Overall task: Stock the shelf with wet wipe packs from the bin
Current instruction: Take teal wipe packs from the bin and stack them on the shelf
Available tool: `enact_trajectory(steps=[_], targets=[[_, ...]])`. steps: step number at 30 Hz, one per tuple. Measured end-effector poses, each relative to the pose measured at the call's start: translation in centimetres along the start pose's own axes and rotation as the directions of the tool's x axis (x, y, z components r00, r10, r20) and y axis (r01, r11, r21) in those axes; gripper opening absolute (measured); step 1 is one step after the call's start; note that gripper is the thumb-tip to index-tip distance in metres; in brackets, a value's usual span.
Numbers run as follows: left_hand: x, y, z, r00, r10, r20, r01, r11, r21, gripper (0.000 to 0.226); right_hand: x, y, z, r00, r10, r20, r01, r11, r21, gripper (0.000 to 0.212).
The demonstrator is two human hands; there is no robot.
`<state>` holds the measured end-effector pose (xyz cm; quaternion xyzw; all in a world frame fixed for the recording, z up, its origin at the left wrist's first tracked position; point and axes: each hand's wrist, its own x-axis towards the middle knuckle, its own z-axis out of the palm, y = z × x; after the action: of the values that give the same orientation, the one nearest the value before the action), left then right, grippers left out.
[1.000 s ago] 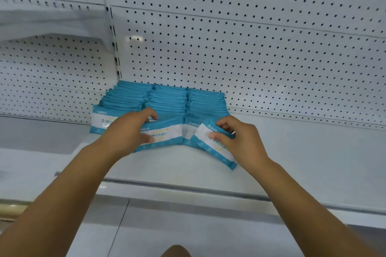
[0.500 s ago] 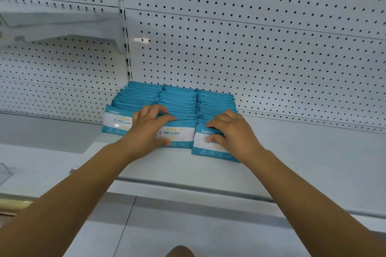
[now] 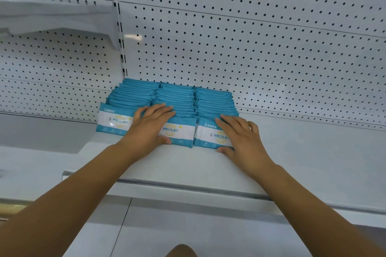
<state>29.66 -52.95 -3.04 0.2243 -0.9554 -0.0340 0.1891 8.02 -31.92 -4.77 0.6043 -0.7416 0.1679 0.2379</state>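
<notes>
Head view: three rows of teal packs (image 3: 177,94) are being carried by the white shelf (image 3: 292,152) at its back left corner. They are standing on edge, one behind another, with the rearmost ones against the pegboard (image 3: 250,58). The front pack of each row is being shown face-on, white band and print outward.

The middle pack (image 3: 181,131) is being pressed by the left hand (image 3: 150,125). The fingers are being laid straight and flat over its top edge and the packs behind, and the thumb is being rested at its lower edge. The left part of this pack's face is being hidden by the hand.

The right pack (image 3: 211,133) is being pressed likewise by the right hand (image 3: 240,137): fingers straight across the top edge, thumb at the bottom edge on the shelf. Nothing is being clasped by either hand; both are flat and released. The right end of that pack is being covered by the palm.

The left pack (image 3: 113,120) is being touched by neither hand, and its right end is being hidden behind the left wrist.

A slotted upright (image 3: 121,37) is being seen at the pegboard's left edge, just behind the left row. Beyond it, an upper shelf (image 3: 52,19) is being seen from below. A lower shelf (image 3: 188,225) is being partly blocked by both forearms.
</notes>
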Motion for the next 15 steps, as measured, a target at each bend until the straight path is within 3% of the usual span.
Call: enact_trajectory(steps=[11,15], targets=[[-0.2,0.1,0.4,1.0,0.004,-0.019,-0.005,1.0,-0.014,0.083,0.6,1.9,0.0,0.988,-0.024,0.155,0.008,0.995,0.102,0.084],[-0.8,0.3,0.4,0.998,0.032,-0.047,-0.033,0.999,-0.013,0.086,0.0,2.0,-0.3,0.989,-0.03,0.142,0.014,0.994,0.112,0.084]])
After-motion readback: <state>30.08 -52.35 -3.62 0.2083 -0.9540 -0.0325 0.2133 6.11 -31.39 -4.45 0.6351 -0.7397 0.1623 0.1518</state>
